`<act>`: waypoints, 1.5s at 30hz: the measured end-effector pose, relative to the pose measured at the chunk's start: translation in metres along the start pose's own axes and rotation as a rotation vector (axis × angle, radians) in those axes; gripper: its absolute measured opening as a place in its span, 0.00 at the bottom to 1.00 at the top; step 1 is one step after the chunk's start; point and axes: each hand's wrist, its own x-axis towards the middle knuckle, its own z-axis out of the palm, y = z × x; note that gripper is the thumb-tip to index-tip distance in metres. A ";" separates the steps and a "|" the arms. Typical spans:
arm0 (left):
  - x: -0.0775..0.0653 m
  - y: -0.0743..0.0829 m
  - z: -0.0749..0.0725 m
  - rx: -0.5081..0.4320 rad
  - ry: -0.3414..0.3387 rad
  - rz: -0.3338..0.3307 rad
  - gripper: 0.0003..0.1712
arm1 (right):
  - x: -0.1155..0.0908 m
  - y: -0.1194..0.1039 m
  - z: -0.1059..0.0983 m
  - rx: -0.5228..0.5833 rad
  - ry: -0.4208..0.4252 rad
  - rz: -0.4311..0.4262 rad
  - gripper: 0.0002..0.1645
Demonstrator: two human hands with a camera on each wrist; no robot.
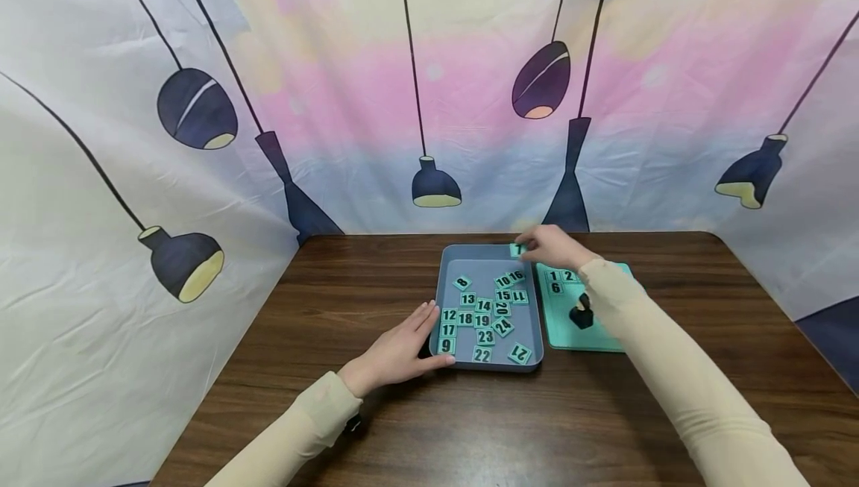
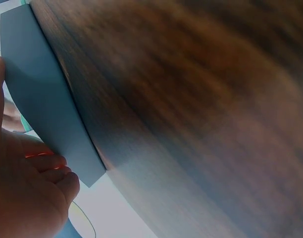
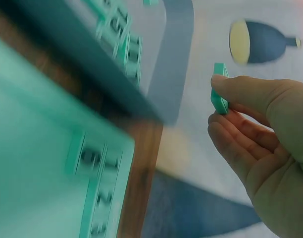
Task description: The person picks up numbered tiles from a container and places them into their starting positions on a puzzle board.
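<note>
Your left hand rests, fingers extended, against the left side of the grey tray. Past the tray to that hand's right, the green board runs lengthwise away from you, closer to your right hand, which pinches a numbered tile near the tray's far-right corner, board rightward and nearer you.

Tiles in the tray read 8 to 24; on the board, 1, 2, 3, 6
</note>
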 end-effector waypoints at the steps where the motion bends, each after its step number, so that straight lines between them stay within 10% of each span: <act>1: 0.000 0.000 0.000 0.001 0.000 0.000 0.58 | -0.005 0.005 -0.004 0.000 0.009 0.009 0.26; 20: -0.001 0.003 0.001 -0.018 0.003 -0.002 0.58 | -0.082 0.073 -0.012 -0.036 0.001 0.087 0.24; 45: -0.001 0.004 -0.002 0.001 0.004 -0.009 0.57 | -0.080 0.075 0.027 -0.129 0.073 0.035 0.20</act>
